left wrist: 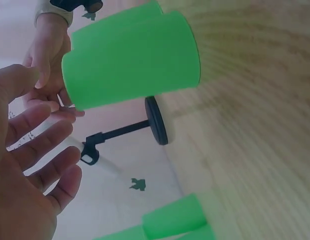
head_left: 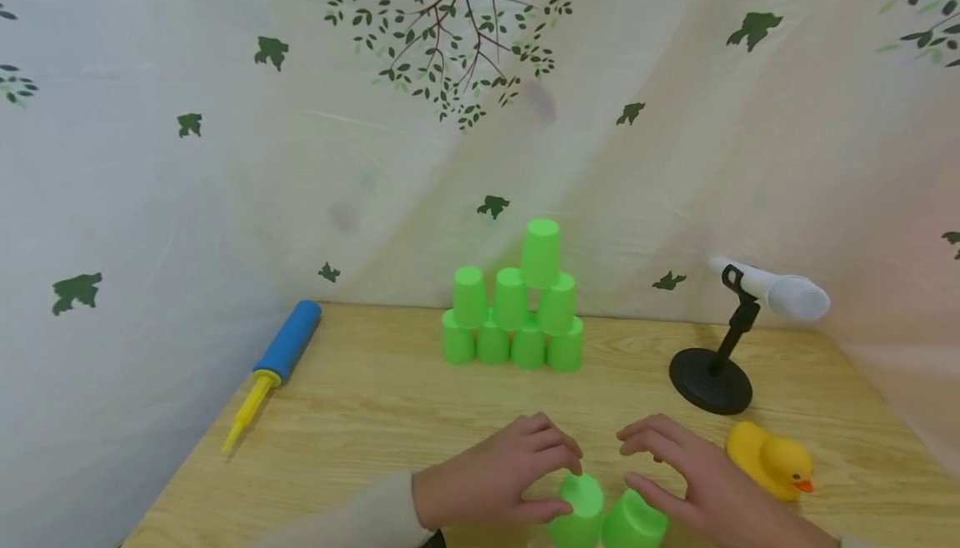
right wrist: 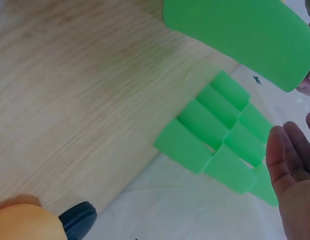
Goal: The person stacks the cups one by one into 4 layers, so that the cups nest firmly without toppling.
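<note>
Near the front edge of the wooden counter (head_left: 375,398), two upturned green plastic cups (head_left: 606,519) stand side by side. Both hands, left (head_left: 495,473) and right (head_left: 697,477), hover spread around them, gripping nothing. They're likely light and slippery; grasp the sidewalls.

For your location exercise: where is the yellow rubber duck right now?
In the head view, the yellow rubber duck sits on the table's right side, just beyond the right hand, near the microphone stand.

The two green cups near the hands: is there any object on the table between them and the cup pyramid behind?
Nothing visible. Between the two green cups at the left hand and right hand and the pyramid lies only bare table. The microphone stand and rubber duck sit off to the right.
</note>
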`<state>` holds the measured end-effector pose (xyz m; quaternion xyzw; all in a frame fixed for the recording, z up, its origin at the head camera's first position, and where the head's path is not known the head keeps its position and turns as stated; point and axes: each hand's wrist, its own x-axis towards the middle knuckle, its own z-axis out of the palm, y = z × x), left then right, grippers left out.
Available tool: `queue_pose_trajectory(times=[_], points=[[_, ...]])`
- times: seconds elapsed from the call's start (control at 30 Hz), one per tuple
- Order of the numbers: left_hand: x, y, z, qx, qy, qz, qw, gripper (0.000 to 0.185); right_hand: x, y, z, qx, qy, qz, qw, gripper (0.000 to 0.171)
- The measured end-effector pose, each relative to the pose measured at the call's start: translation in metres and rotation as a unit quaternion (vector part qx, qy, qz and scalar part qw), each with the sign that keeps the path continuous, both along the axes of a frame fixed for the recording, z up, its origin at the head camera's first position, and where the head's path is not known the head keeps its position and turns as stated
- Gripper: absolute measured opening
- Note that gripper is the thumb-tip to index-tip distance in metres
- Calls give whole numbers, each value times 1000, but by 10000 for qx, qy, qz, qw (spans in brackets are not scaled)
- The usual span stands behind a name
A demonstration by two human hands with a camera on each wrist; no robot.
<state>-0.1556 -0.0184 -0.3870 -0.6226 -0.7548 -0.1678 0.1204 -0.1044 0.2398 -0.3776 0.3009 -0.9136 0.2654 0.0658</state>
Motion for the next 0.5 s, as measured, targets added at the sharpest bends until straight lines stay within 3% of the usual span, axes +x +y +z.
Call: queue_pose_trajectory(times=[0.07, 0.2, 0.4, 0.5], points=[[3, 2, -2, -84, 49, -33, 9999, 28, 5, 2, -3, 40, -152, 80, 9998, 22], [7, 4, -8, -259, -188, -67, 9995, 27, 10, 6, -7, -104, -430, 412, 9982, 20], [9, 5, -13, -317, -334, -50, 9989, 23, 18, 9, -11, -191, -761, 436, 9960, 16], [9, 5, -14, -344, -348, -21, 9988, 23, 19, 10, -14, -263, -641, 596, 9958, 16]])
